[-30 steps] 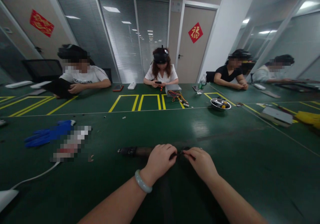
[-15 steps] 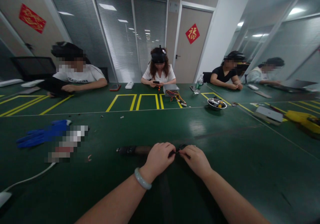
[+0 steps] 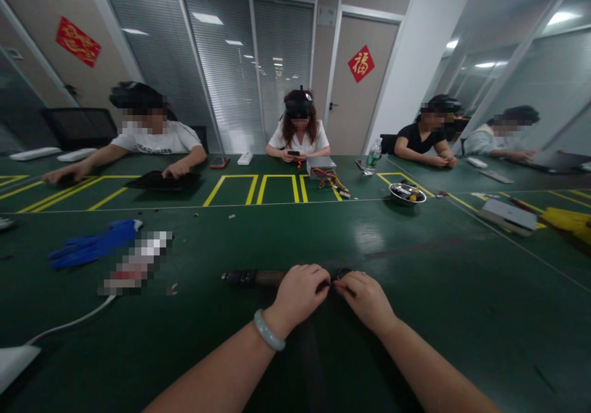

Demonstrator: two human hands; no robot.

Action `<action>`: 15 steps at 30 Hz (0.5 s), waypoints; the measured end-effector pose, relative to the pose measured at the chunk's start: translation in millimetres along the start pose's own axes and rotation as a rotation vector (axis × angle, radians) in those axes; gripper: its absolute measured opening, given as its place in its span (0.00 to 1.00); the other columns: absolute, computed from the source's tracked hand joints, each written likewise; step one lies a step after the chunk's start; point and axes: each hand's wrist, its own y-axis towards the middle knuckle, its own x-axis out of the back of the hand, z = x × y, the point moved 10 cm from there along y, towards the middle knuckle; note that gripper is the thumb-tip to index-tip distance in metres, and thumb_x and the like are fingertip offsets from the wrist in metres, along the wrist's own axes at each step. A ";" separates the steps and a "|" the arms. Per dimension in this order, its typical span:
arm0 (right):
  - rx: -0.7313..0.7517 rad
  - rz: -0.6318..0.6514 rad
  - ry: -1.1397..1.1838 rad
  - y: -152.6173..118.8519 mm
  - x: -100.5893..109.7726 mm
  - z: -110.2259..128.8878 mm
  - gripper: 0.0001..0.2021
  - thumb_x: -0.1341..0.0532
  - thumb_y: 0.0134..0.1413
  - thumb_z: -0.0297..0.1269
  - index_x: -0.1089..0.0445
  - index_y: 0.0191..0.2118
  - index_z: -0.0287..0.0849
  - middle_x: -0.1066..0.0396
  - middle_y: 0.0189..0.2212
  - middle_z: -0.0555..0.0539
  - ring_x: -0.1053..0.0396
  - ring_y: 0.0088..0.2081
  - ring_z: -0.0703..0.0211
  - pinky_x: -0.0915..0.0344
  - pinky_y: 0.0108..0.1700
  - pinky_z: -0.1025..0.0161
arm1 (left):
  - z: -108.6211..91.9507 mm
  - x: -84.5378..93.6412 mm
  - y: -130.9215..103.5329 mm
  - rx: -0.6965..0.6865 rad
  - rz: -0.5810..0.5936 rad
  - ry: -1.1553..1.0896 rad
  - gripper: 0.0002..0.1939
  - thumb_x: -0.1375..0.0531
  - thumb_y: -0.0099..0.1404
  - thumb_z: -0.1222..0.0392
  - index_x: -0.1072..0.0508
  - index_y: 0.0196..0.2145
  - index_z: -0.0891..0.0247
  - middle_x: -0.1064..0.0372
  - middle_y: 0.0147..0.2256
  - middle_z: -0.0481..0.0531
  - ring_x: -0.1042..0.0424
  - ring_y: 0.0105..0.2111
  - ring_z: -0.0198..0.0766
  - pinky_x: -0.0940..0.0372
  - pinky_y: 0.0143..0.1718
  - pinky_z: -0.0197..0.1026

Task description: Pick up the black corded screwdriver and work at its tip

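Note:
A dark, tube-like object (image 3: 252,278) lies across the green table (image 3: 207,339), its left end uncovered and its right part hidden behind my hands. My left hand (image 3: 301,291), with a pale bangle on its wrist, rests over the middle of it, fingers curled and closed. Close by on the right, my right hand (image 3: 365,299) has its thumb and index finger pinched near a small dark part (image 3: 342,272). What exactly the fingertips grip is too small and dark to make out.
Blue gloves (image 3: 96,244) and a blurred power strip (image 3: 138,262) with a white cable lie to the left. Across the table are a metal bowl (image 3: 407,194), a bottle (image 3: 372,157), a metal box with wires (image 3: 322,167) and several seated people.
The view has shifted slightly, moving the scene right. At the far left, a person has lowered a dark flat object to the table and stretched an arm out. My hands keep nearly the same pose.

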 end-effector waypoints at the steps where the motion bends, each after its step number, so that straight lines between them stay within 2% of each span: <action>1: -0.007 -0.004 0.001 0.1 -0.3 -0.4 0.07 0.41 0.58 0.29 0.26 0.39 0.45 0.26 0.36 0.49 0.30 0.41 0.60 0.37 0.48 0.61 | 0.2 -0.1 0.1 0.001 -0.002 -0.001 0.04 0.41 0.66 0.60 0.29 0.39 0.58 0.29 0.39 0.47 0.31 0.40 0.39 0.40 0.41 0.43; 7: -0.080 -0.023 0.050 1.3 -1.6 -4.3 0.07 0.42 0.59 0.31 0.27 0.38 0.44 0.26 0.35 0.49 0.30 0.39 0.59 0.37 0.46 0.61 | 1.3 -0.7 0.7 0.034 -0.003 0.014 0.03 0.41 0.65 0.60 0.29 0.38 0.58 0.29 0.38 0.47 0.31 0.40 0.39 0.40 0.41 0.43; 11: -0.189 0.003 0.082 3.3 -5.5 -8.8 0.08 0.43 0.58 0.32 0.26 0.38 0.45 0.26 0.37 0.49 0.30 0.40 0.58 0.37 0.49 0.58 | 1.2 -0.7 -0.3 0.064 -0.005 0.028 0.03 0.41 0.65 0.60 0.29 0.39 0.58 0.30 0.38 0.48 0.31 0.40 0.40 0.40 0.41 0.43; 15: -0.297 0.034 0.095 5.4 -10.8 -13.7 0.17 0.45 0.57 0.30 0.30 0.51 0.47 0.26 0.39 0.48 0.30 0.42 0.57 0.38 0.51 0.57 | 1.0 1.3 -1.6 0.078 -0.029 0.027 0.03 0.40 0.65 0.61 0.30 0.38 0.58 0.30 0.38 0.47 0.32 0.40 0.40 0.40 0.41 0.43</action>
